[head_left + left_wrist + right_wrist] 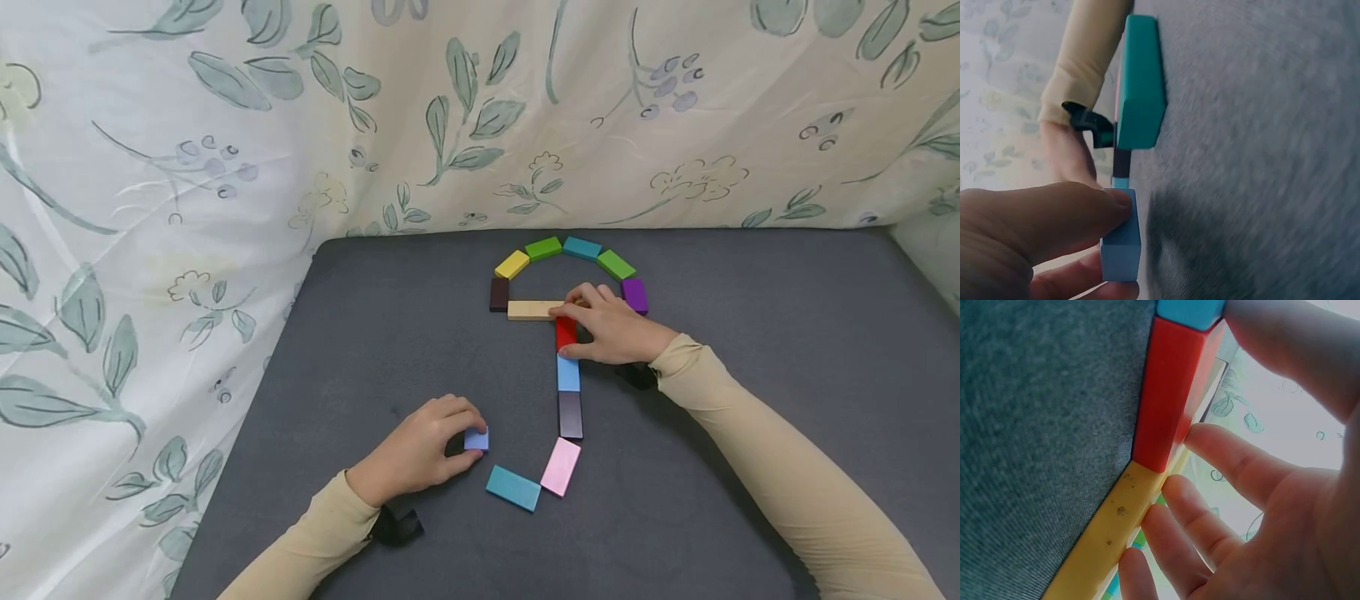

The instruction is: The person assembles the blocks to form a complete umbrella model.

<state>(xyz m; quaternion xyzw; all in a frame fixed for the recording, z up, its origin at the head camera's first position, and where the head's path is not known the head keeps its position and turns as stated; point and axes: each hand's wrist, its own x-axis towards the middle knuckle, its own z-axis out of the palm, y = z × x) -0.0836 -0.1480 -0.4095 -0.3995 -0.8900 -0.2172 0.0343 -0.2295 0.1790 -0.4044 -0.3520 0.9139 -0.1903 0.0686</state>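
Note:
My left hand pinches a small periwinkle-blue block between thumb and fingers, to the left of the block figure. In the left wrist view this block appears in front of the teal block. My right hand touches the row with extended, spread fingers. Its thumb lies by the joint of the red block and the light blue block. The other fingertips rest along the red block and the pale wooden bar, whose right part the hand hides.
An arch stands above the bar, from a dark brown block through yellow, green and blue to a purple block. Below the light blue block follow grey-purple, pink and teal blocks. Floral cloth borders the dark grey surface.

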